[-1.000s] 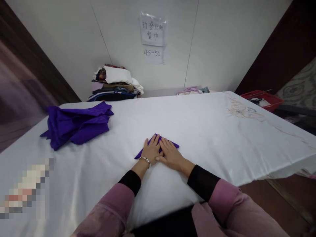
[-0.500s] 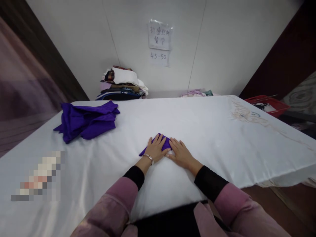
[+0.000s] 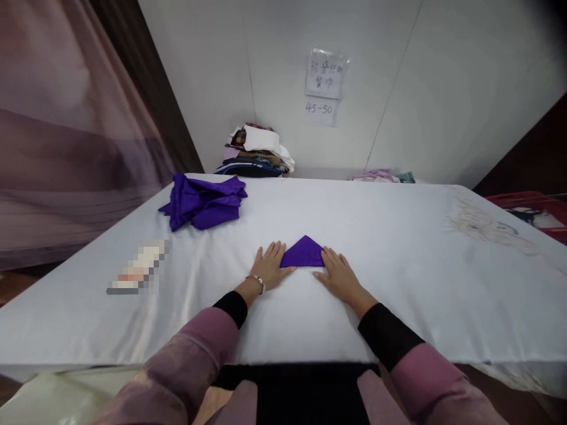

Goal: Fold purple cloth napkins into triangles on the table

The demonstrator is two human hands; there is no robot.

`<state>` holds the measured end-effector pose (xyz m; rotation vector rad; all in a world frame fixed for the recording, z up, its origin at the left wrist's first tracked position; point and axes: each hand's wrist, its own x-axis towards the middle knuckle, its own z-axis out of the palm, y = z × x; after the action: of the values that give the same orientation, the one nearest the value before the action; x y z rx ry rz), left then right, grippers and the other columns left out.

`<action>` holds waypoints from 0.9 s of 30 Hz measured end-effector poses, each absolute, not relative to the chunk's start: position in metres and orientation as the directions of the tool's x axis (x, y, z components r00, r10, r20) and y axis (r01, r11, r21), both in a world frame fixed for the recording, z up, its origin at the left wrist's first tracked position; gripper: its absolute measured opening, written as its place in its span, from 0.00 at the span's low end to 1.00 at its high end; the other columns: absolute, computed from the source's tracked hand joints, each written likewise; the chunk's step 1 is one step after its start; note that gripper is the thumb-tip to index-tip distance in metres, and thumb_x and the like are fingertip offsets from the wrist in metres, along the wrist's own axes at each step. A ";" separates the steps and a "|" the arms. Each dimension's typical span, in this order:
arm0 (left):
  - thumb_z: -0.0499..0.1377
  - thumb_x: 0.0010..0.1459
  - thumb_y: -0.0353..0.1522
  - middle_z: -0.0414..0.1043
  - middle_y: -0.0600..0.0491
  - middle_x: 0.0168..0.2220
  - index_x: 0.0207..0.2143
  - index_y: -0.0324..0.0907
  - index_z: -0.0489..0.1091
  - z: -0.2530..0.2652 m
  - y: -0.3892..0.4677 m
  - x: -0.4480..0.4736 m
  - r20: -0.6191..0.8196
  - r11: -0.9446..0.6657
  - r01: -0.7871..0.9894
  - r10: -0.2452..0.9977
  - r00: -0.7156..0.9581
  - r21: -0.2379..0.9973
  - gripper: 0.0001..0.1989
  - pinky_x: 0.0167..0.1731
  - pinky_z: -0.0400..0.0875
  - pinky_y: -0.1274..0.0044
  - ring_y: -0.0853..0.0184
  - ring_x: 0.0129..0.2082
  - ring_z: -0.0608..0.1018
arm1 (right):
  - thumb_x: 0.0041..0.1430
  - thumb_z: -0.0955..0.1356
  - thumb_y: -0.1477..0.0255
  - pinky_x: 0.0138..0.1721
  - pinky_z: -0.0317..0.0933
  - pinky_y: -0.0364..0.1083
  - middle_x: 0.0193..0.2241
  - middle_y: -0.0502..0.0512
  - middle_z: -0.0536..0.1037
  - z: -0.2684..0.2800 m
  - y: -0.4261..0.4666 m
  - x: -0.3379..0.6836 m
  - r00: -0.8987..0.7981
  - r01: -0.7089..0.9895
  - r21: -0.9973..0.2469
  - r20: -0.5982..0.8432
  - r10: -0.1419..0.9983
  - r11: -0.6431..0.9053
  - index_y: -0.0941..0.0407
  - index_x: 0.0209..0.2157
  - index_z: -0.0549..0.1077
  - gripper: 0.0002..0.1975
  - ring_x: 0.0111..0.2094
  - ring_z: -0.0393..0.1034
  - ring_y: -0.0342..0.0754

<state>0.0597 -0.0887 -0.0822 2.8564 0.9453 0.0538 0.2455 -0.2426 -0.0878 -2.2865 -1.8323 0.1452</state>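
Observation:
A purple cloth napkin (image 3: 303,252) lies folded into a flat triangle on the white tablecloth (image 3: 354,218), its point facing away from me. My left hand (image 3: 268,267) rests flat over its left corner with the fingers spread. On the opposite corner lies my right hand (image 3: 339,273), palm down and fingers stretched out. Both side corners are hidden under my hands. Further back on the left is a loose, crumpled heap of purple cloths (image 3: 201,200).
A pixelated flat object (image 3: 139,268) lies on the left of the table. Folded clothes (image 3: 259,150) are stacked by the wall behind, with more fabric (image 3: 376,175) to their right. A red basket (image 3: 531,203) stands beyond the right edge. A handwritten sign (image 3: 324,79) hangs on the wall.
My left hand has slid from the top of the folded napkin to its left side, uncovering the middle. The view has turned left and tilted down somewhat.

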 end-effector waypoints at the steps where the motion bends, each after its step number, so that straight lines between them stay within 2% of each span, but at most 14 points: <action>1: 0.38 0.56 0.55 0.40 0.46 0.64 0.63 0.39 0.41 -0.082 -0.089 0.057 -0.010 -0.789 0.600 0.604 0.797 0.131 0.40 0.58 0.37 0.56 0.57 0.63 0.44 | 0.59 0.50 0.49 0.60 0.34 0.54 0.63 0.59 0.45 -0.088 -0.243 0.246 0.225 0.953 -0.219 0.054 0.973 -0.209 0.63 0.62 0.47 0.39 0.63 0.36 0.51; 6: 0.39 0.55 0.55 0.40 0.46 0.64 0.63 0.39 0.42 -0.083 -0.091 0.048 -0.022 -0.765 0.633 0.636 0.772 0.116 0.41 0.58 0.36 0.55 0.57 0.64 0.44 | 0.59 0.50 0.49 0.60 0.35 0.55 0.63 0.60 0.45 -0.091 -0.242 0.247 0.230 0.955 -0.204 0.059 0.971 -0.214 0.63 0.62 0.47 0.39 0.63 0.36 0.52; 10: 0.39 0.57 0.54 0.42 0.47 0.64 0.62 0.41 0.44 -0.081 -0.091 0.035 -0.025 -0.755 0.638 0.642 0.766 0.150 0.38 0.58 0.36 0.56 0.58 0.64 0.45 | 0.59 0.50 0.49 0.60 0.35 0.55 0.63 0.61 0.44 -0.092 -0.242 0.248 0.222 0.960 -0.190 0.060 0.973 -0.207 0.63 0.62 0.47 0.39 0.63 0.36 0.52; 15: 0.45 0.58 0.49 0.50 0.48 0.62 0.60 0.44 0.50 -0.077 -0.092 0.022 0.049 -0.728 0.648 0.672 0.739 0.225 0.32 0.58 0.42 0.61 0.61 0.62 0.52 | 0.59 0.51 0.49 0.60 0.36 0.55 0.63 0.61 0.45 -0.094 -0.242 0.248 0.224 0.960 -0.190 0.078 0.972 -0.206 0.63 0.62 0.47 0.39 0.63 0.36 0.53; 18: 0.52 0.56 0.46 0.60 0.48 0.57 0.55 0.44 0.59 -0.074 -0.096 0.027 0.147 -0.744 0.615 0.660 0.737 0.260 0.27 0.55 0.53 0.66 0.61 0.57 0.61 | 0.59 0.50 0.49 0.60 0.36 0.55 0.63 0.61 0.45 -0.094 -0.242 0.248 0.223 0.960 -0.192 0.081 0.972 -0.204 0.63 0.62 0.47 0.39 0.63 0.37 0.53; 21: 0.56 0.54 0.40 0.68 0.49 0.47 0.48 0.43 0.65 -0.072 -0.099 0.041 0.201 -0.773 0.563 0.625 0.754 0.293 0.19 0.48 0.61 0.69 0.61 0.48 0.68 | 0.59 0.50 0.49 0.60 0.36 0.55 0.63 0.61 0.45 -0.094 -0.242 0.248 0.222 0.961 -0.184 0.079 0.972 -0.205 0.64 0.62 0.48 0.39 0.63 0.37 0.53; 24: 0.56 0.55 0.36 0.69 0.50 0.41 0.42 0.42 0.67 -0.071 -0.100 0.051 0.232 -0.772 0.553 0.627 0.744 0.313 0.12 0.43 0.64 0.70 0.62 0.42 0.70 | 0.59 0.51 0.49 0.60 0.36 0.55 0.63 0.61 0.45 -0.093 -0.241 0.247 0.222 0.962 -0.178 0.075 0.972 -0.206 0.64 0.62 0.48 0.39 0.63 0.37 0.53; 27: 0.55 0.55 0.33 0.69 0.50 0.39 0.39 0.41 0.67 -0.072 -0.097 0.052 0.238 -0.771 0.546 0.626 0.742 0.327 0.09 0.41 0.65 0.71 0.63 0.39 0.70 | 0.59 0.51 0.49 0.60 0.36 0.54 0.63 0.61 0.45 -0.092 -0.241 0.247 0.224 0.960 -0.186 0.067 0.972 -0.209 0.64 0.62 0.48 0.39 0.63 0.37 0.52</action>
<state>0.0519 -0.0975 -0.0725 2.7073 0.9258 0.4940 0.2468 -0.2414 -0.0920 -2.3041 -1.8449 0.0957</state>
